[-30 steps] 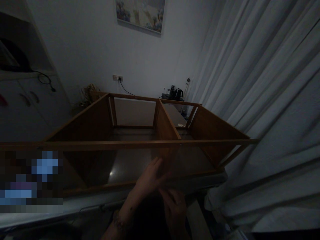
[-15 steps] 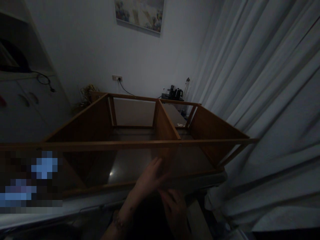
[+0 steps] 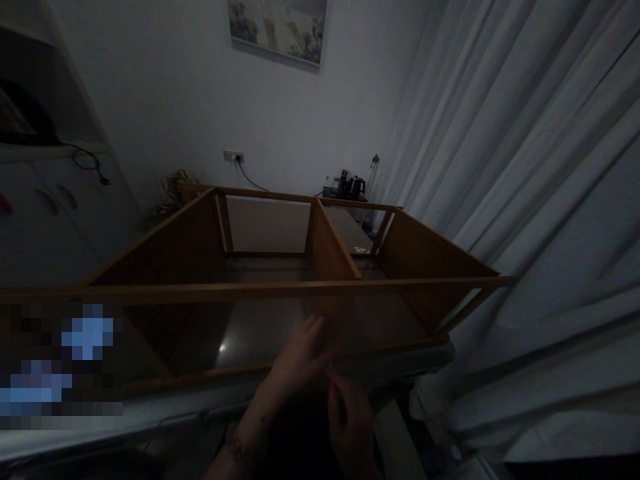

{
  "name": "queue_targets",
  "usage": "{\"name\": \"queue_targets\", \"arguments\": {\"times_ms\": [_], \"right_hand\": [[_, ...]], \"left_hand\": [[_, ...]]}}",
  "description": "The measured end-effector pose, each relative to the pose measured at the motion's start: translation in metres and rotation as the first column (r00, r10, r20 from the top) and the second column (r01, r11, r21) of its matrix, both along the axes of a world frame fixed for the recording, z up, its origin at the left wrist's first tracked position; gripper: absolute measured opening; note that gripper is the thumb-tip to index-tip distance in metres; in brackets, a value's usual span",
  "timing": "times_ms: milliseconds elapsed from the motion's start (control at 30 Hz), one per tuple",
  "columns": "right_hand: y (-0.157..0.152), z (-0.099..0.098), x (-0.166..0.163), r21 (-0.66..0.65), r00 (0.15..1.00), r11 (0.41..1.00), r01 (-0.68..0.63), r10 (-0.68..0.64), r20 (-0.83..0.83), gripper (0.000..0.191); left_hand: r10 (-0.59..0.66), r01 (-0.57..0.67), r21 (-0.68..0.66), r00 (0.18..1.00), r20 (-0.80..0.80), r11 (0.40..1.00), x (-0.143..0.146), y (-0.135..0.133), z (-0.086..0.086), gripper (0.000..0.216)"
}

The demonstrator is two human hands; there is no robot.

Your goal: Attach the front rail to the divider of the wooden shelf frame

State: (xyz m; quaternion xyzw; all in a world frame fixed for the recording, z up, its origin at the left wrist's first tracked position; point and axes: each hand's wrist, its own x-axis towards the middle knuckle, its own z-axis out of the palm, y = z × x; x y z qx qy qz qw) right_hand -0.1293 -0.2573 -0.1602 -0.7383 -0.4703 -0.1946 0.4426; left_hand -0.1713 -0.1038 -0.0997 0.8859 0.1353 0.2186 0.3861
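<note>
A brown wooden frame (image 3: 300,289) with upright panels lies across the view, its near rail in front of me. My left hand (image 3: 300,357) is in front of the middle panel (image 3: 337,243), just below the near rail, with its fingers curled in and its thumb toward the right. Close by at the lower right, my right hand (image 3: 353,417) has thumb and forefinger drawn together. A small red spot (image 3: 333,393) shows at its fingers; whether it is a held thing or a nail is too dark to tell. Whatever lies between the two hands' fingertips is too small to name.
The frame rests on a padded grey surface (image 3: 400,360). A pale curtain (image 3: 500,167) hangs close on the right. Behind stand a black kettle (image 3: 357,187) and a wall socket (image 3: 233,157) with a plugged cord. White cabinets (image 3: 60,220) are at the left.
The right hand has turned slightly, its fingertips have come up a little toward the left hand, and the red spot now shows. The left hand and the frame have hardly moved.
</note>
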Motion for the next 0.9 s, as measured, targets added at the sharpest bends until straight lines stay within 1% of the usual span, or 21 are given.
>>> {"name": "queue_targets", "arguments": {"times_ms": [233,300,367,433,533,567,667,733,800,900], "right_hand": [[-0.002,-0.009,-0.003,0.007,0.994,0.998,0.060,-0.059,-0.096,0.027],[-0.001,-0.010,-0.005,0.027,0.985,0.998,0.054,-0.049,-0.168,0.027],[0.000,-0.008,-0.008,0.057,0.954,0.997,0.046,-0.027,-0.299,0.028],[0.002,-0.006,-0.012,0.104,0.890,0.993,0.048,0.005,-0.455,0.029],[0.007,-0.007,-0.018,0.182,0.762,0.981,0.068,0.066,-0.644,0.029],[0.008,-0.009,-0.020,0.207,0.718,0.976,0.068,0.096,-0.689,0.029],[0.012,-0.021,-0.021,0.281,0.582,0.959,0.039,0.207,-0.786,0.031],[0.015,-0.029,-0.020,0.333,0.535,0.942,0.025,0.269,-0.801,0.031],[0.016,-0.035,-0.018,0.379,0.548,0.925,-0.003,0.318,-0.774,0.031],[0.015,-0.041,-0.016,0.400,0.609,0.913,-0.078,0.361,-0.706,0.033]], "left_hand": [[0.030,-0.029,0.004,0.999,-0.037,1.000,0.001,0.001,-0.008,0.058],[0.028,-0.028,0.005,0.999,-0.047,1.000,0.001,0.002,-0.009,0.060],[0.036,-0.036,-0.002,0.997,-0.063,0.999,0.000,0.002,-0.007,0.061],[0.041,-0.042,-0.017,0.997,-0.070,0.999,-0.001,0.001,-0.004,0.061],[0.007,-0.009,-0.038,0.998,-0.055,0.999,-0.002,0.000,0.002,0.055],[0.002,-0.004,-0.041,0.999,-0.052,0.999,-0.002,0.000,0.003,0.054],[0.044,-0.046,-0.027,0.998,-0.053,0.999,-0.002,-0.001,0.002,0.057],[0.045,-0.046,-0.021,0.998,-0.045,0.999,-0.001,-0.001,-0.001,0.056],[0.023,-0.024,-0.026,0.999,-0.041,0.999,-0.001,-0.001,-0.002,0.054],[0.023,-0.025,-0.039,0.999,-0.047,0.999,-0.002,0.000,-0.001,0.055]]}}
